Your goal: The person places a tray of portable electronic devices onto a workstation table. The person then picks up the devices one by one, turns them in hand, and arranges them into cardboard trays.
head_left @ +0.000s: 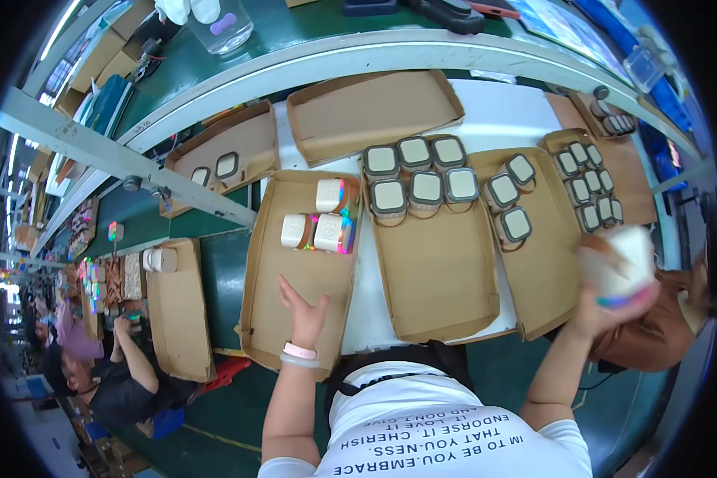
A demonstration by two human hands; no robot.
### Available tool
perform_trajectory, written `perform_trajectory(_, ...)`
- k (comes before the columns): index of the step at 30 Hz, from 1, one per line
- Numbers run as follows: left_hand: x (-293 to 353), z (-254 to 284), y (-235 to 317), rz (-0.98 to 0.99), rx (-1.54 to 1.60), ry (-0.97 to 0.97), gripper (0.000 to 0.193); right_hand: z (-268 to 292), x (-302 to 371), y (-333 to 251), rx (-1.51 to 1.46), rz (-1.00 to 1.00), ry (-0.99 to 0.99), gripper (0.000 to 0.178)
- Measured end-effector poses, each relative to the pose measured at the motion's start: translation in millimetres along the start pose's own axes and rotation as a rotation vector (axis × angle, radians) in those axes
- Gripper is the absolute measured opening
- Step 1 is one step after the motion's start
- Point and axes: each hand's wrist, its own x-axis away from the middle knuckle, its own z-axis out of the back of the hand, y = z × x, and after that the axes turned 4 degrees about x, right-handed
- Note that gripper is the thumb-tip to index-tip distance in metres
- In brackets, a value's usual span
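Observation:
My right hand (593, 315) is closed round a cream box-shaped speaker (628, 259) with a brown strap and coloured light along its lower edge; motion blurs it. It is held up at the right, beyond the trays. My left hand (304, 309) is empty, its fingers spread, over the near part of a cardboard tray (275, 295). At that tray's far end, three cream speakers (332, 233) glow with coloured lights. To its right, a second tray (438, 275) holds several grey-rimmed speakers (425, 189) at its far end. A third tray (538, 279) holds three more (515, 225).
A metal shelf frame (358, 68) crosses above the table. Cardboard trays (374, 111) stand behind, and another tray with several speakers (588, 187) lies at the far right. A person in brown (653, 331) is close on the right; another person (127, 374) works at the left.

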Motion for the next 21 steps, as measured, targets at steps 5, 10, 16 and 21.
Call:
perform_trajectory(5, -72.0, -25.4, 1.8, 0.057, -0.343, -0.095, 0.102, 61.4, -34.0, -59.0, -0.273, 0.19, 0.215, 0.079)
perform_trajectory(10, -133.5, -33.6, -39.2, -0.014, -0.46, -0.087, 0.089, 102.2, -24.4, -88.6, 0.198, 0.707, -0.632, 0.058)
perform_trajectory(16, -140.4, -27.1, -56.9, -0.165, -0.285, -0.022, 0.074, 90.0, -37.0, -117.2, -0.025, -0.121, 0.39, 0.084)
perform_trajectory(21, -115.6, 1.9, -53.6, 0.059, 0.749, 0.225, 0.055, 81.0, 27.1, -108.2, 0.138, 0.005, -0.154, 0.073)
